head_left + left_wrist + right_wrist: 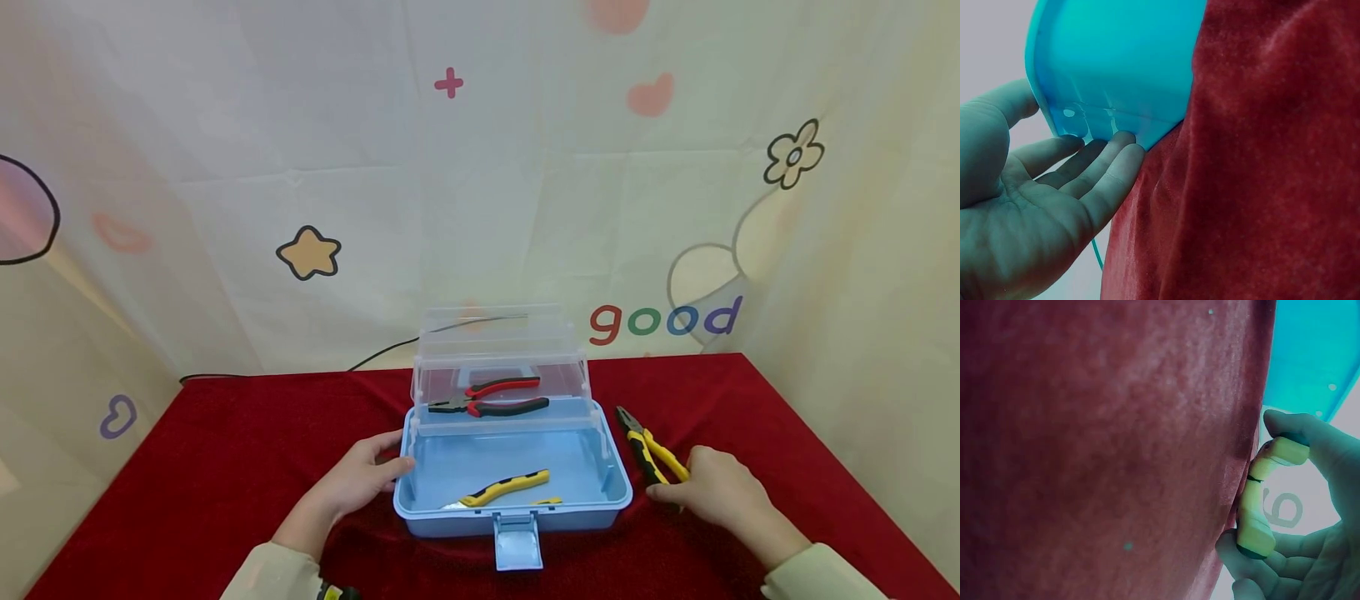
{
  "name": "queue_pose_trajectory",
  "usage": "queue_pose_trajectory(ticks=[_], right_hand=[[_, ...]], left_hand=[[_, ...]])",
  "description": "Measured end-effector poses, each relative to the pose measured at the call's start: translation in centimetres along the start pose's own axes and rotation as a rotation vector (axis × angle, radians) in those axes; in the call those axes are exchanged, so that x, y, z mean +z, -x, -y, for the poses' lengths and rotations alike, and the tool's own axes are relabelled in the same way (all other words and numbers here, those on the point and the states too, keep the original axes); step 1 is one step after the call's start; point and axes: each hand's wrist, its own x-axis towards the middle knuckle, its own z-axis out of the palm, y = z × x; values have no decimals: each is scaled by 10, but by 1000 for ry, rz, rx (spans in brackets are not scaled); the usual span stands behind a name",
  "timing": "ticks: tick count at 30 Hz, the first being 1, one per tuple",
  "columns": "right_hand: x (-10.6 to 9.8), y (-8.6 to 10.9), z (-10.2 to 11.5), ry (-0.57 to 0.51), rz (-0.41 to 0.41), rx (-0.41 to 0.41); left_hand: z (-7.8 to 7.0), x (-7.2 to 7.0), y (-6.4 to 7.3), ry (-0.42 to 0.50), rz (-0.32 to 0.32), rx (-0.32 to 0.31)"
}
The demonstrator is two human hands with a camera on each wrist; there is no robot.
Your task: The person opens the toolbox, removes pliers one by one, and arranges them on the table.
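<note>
- At the middle of the red-covered bench sat the blue toolbox, its clear lid raised toward twelve o'clock and its latch hanging down at six, which left the inside exposed on the person's side.
- At nine o'clock, the left hand pinched the side of the box, thumb by the rim and the other fingers slightly apart against the outer wall, presumably to steady it.
- Toward three o'clock, just beside the box, lay the yellow-and-black pliers, their head pointing to about eleven.
- The right hand had its fingers clamped on the handles, thumb at one and fingertips at the other; that grip probably governed how far the handles spread. Whether the pliers' full length rested on the bench could not be told.
- Inside the box, near six o'clock, lay the yellow-handled tool, with a small yellow piece at five, mostly hidden by the front rim.
- Near twelve, the red-handled pliers lay crosswise, handles toward three, likely because that space ran widthways.
</note>
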Motion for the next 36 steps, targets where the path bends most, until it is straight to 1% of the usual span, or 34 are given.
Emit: queue_pose_trajectory(ticks=[9, 16, 24, 33, 36], right_hand=[[2, -1, 5, 56, -5, 14], [5, -1, 7, 92, -19, 12], [4, -1, 7, 104, 0, 15], [-1, 0, 8, 46, 29, -7], [-3, 0, 11, 41, 14, -19]], left_hand=[[-1, -1, 0, 9, 9, 12], [0, 0, -1, 6, 8, 10], [1, -1, -1, 3, 11, 12], [1, -1, -1, 1, 17, 11], [1, -1, -2, 2, 12, 2]])
